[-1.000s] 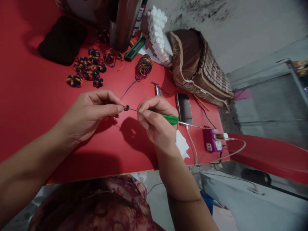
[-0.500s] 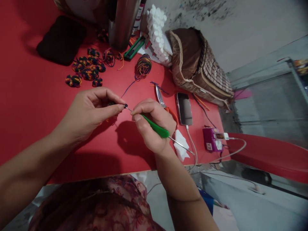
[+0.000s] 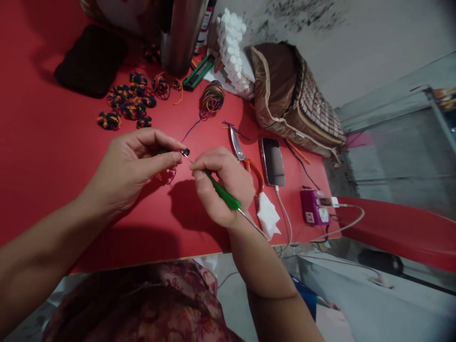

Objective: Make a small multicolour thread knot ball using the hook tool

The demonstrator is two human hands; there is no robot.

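While pinched tight in left hand (image 3: 130, 166) fingers, small dark crocheted yarn piece (image 3: 185, 152) — met by green-handled metal crochet hook (image 3: 223, 194), slanting down-right through gripping right hand (image 3: 230, 178).

Red table (image 3: 53, 156), green crochet hook (image 3: 223, 194)
Crochet piece (image 3: 185, 152) dark blue; yarn ball (image 3: 212, 97) and flowers (image 3: 130, 102) streaked navy, orange, purple; pouch (image 3: 90, 59) black; bag (image 3: 295, 99) brown with a scale pattern; scissors (image 3: 235, 143) orange-handled
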